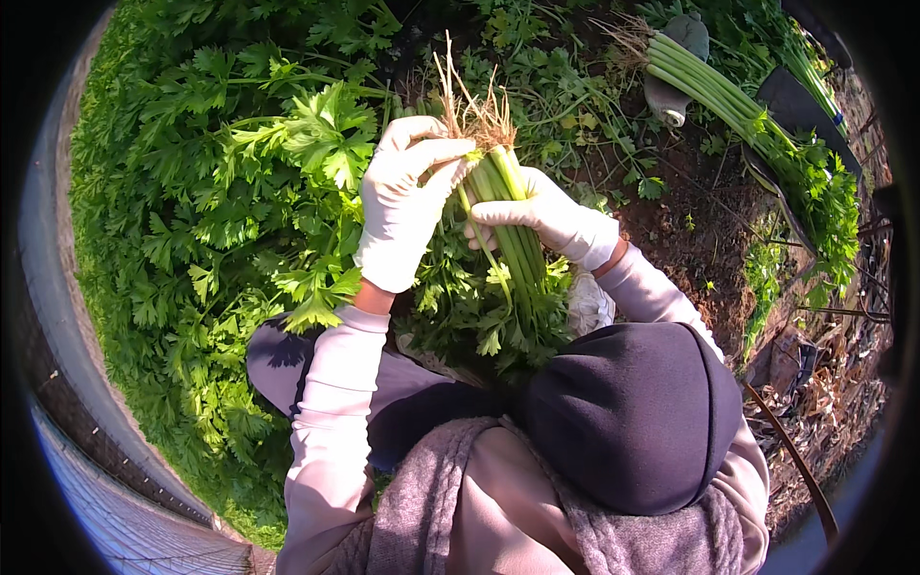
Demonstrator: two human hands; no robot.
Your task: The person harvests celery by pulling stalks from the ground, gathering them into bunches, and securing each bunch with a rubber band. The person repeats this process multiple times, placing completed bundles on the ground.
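Note:
Both my hands wear white gloves. My right hand (539, 215) wraps around a bunch of celery (514, 244) at its pale green stalks, just below the roots. The bunch is held roots away from me, with its leaves hanging down toward my lap. At the root end, the thumb and fingers of my left hand (410, 194) pinch the base of a thin outer stalk (496, 269), which stands slightly apart from the others. Brown stringy roots (492, 122) stick up beyond my left fingertips. The exact pinch point is partly hidden by the fingers.
Dense leafy celery (201, 180) grows on the left. At upper right, another celery bunch (711, 83) lies across a grey object (686, 36) and a dark sheet-like thing (794, 100). Bare soil (668, 201) lies right of my hands. My dark-clothed knee (632, 417) rises in front.

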